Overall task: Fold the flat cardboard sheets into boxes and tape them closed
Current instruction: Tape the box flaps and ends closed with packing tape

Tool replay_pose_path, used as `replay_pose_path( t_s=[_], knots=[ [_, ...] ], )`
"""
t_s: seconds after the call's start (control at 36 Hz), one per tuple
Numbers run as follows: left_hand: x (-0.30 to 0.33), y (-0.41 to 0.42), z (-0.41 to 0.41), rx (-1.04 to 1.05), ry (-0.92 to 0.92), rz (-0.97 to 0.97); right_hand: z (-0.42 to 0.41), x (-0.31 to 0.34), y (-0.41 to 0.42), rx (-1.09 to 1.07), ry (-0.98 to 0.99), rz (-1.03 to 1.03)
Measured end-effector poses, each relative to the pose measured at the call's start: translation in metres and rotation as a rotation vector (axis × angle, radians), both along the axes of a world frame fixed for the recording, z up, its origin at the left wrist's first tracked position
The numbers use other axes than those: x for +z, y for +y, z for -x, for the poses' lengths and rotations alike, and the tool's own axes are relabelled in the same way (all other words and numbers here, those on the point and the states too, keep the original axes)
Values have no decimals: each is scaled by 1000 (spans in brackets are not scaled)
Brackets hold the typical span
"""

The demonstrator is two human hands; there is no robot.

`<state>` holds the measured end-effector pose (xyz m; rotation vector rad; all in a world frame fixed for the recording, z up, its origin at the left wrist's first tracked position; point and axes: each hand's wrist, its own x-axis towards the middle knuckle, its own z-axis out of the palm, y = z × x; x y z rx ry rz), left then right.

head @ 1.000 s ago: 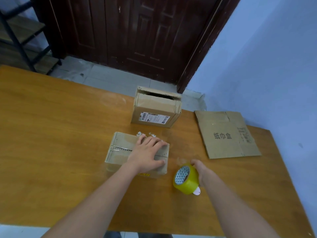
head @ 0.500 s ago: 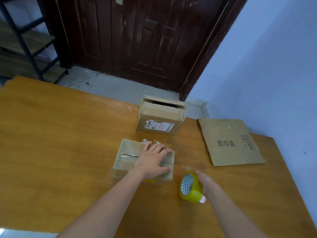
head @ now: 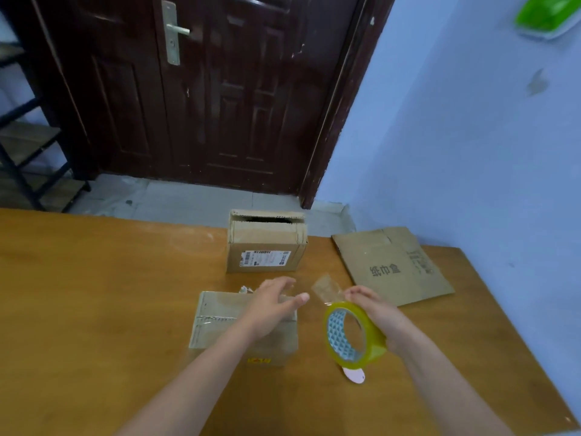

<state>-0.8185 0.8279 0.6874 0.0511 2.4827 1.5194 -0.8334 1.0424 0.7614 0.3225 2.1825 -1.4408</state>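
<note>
The right hand (head: 379, 313) is gripping the yellow tape roll (head: 353, 333), grip clamped on it, holding it above the tabletop (head: 94, 294) with a clear strip of tape (head: 325, 289) trailing off toward the left hand (head: 272, 305). That left hand is hovering, fingers loose and apart, over the small box (head: 220, 322). Beyond it a second box (head: 266, 243) is standing with its top gaping, and a flat cardboard sheet (head: 393, 265) is lying to the right
</note>
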Motion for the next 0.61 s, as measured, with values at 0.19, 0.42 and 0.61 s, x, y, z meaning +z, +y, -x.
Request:
replay_pose_path(
  t_s=[0.19, 0.42, 0.61],
  knots=[
    [52, 18, 18, -98, -165, -416, -10, 24, -15, 102, 88, -23],
    [67, 31, 36, 30, -241, -471, -16, 35, -11, 64, 205, -124],
    [67, 42, 51, 145, -495, -754, -32, 42, 10, -115, 437, 370]
  ],
)
